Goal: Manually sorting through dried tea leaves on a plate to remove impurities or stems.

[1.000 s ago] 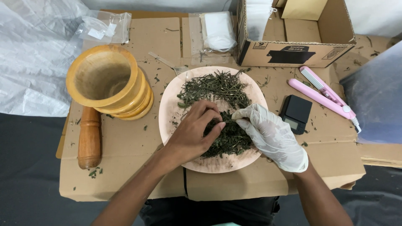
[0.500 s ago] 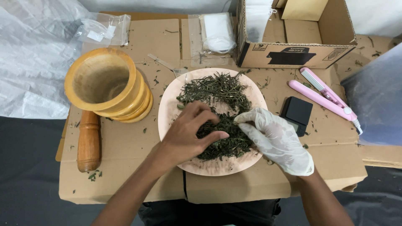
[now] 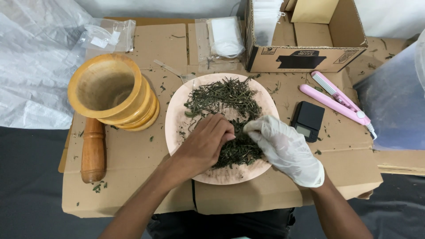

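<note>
Two hands, left and right, in one herb pile on one plate

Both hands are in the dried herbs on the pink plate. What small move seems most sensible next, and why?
Probably lift a pinch of dried herbs clear of the pile. The bare left hand has its fingers curled into the near heap, and the gloved right hand touches the same heap from the other side. The heap sits on the pink plate, and the wooden mortar stands open to the left.
</note>
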